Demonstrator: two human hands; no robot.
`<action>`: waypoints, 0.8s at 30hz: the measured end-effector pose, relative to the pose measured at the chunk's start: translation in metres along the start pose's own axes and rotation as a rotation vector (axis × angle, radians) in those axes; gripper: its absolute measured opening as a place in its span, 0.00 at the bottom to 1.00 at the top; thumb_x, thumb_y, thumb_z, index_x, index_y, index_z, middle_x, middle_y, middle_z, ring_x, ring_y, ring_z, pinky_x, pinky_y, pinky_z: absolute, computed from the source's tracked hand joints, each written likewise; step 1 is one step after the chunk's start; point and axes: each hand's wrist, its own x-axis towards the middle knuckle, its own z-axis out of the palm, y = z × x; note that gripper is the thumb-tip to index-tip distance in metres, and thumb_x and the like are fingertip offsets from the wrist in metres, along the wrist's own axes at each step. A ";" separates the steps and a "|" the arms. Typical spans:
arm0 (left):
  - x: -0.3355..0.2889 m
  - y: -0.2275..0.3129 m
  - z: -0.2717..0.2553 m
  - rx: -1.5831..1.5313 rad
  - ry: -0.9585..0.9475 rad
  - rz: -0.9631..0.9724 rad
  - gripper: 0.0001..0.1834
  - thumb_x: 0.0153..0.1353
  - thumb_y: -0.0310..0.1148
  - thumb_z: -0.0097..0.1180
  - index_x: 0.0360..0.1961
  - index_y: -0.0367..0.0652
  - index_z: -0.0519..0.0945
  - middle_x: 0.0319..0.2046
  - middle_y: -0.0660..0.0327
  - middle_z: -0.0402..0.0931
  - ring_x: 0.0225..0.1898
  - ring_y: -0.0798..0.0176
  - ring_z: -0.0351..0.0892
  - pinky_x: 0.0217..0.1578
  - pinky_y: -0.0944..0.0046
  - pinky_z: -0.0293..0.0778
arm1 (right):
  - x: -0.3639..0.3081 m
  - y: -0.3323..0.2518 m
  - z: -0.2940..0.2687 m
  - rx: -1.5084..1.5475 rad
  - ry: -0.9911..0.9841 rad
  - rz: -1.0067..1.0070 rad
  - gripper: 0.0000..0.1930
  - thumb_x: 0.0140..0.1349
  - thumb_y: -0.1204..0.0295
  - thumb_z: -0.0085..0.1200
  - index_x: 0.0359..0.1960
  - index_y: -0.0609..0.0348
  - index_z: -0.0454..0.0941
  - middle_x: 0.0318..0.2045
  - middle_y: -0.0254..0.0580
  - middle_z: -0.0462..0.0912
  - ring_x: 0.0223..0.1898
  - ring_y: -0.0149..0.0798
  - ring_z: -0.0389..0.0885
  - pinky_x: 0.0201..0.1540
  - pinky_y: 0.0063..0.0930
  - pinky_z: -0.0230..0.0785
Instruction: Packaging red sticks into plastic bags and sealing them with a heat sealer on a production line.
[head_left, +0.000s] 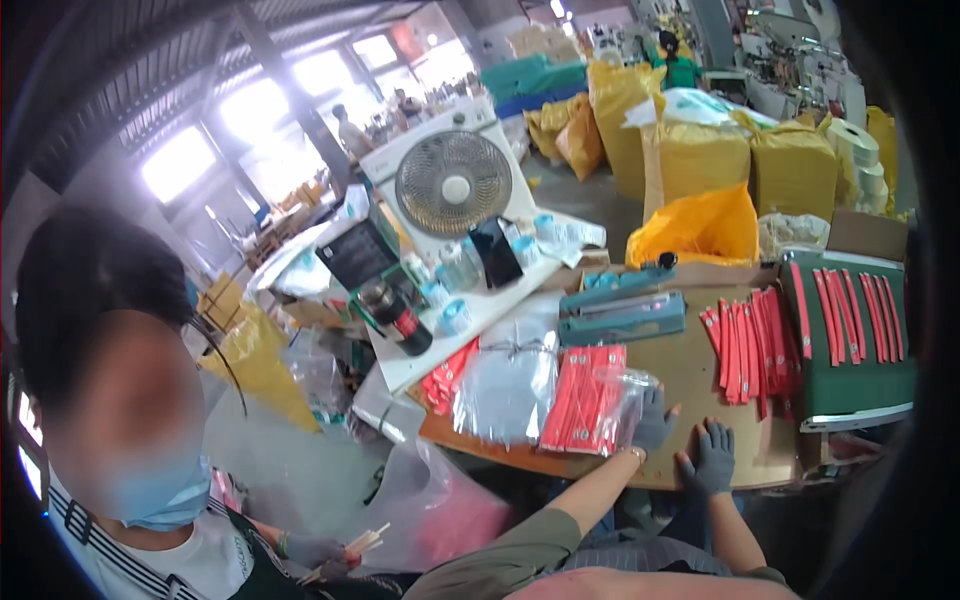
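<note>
Head view: the left hand (655, 424), in a grey glove, touches the right end of a clear bag (634, 385), which lies partly over a bundle of red strips (575, 398) at the near edge of the brown table (688, 385). Whether its fingers are closed on the bag cannot be determined. The right hand (713, 458), also gloved, rests palm down at the table edge with fingers moderately wide. A stack of clear sleeves (508, 388) lies just left of the bundle. At right, a loose pile of red strips (750, 345) lies beside a green board (850, 388) carrying similar strips.
</note>
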 end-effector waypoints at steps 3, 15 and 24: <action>-0.001 0.002 0.001 0.016 0.021 0.014 0.32 0.59 0.46 0.51 0.56 0.31 0.65 0.54 0.40 0.65 0.57 0.40 0.62 0.59 0.48 0.58 | -0.004 0.005 0.002 -0.008 -0.009 -0.019 0.33 0.51 0.51 0.54 0.53 0.63 0.69 0.58 0.57 0.67 0.62 0.57 0.60 0.66 0.50 0.44; 0.009 0.013 -0.026 -0.039 -0.085 -0.102 0.32 0.58 0.47 0.51 0.56 0.32 0.67 0.54 0.42 0.66 0.56 0.41 0.63 0.58 0.49 0.59 | 0.006 -0.006 0.000 -0.004 0.014 -0.021 0.31 0.53 0.52 0.54 0.53 0.61 0.69 0.58 0.55 0.67 0.61 0.57 0.61 0.65 0.49 0.46; 0.014 -0.013 -0.015 0.120 -0.055 0.012 0.31 0.59 0.48 0.51 0.53 0.30 0.68 0.52 0.37 0.66 0.55 0.37 0.63 0.58 0.47 0.59 | 0.042 0.007 -0.072 0.073 0.431 -0.088 0.29 0.53 0.65 0.59 0.56 0.60 0.67 0.47 0.56 0.72 0.49 0.57 0.70 0.53 0.43 0.63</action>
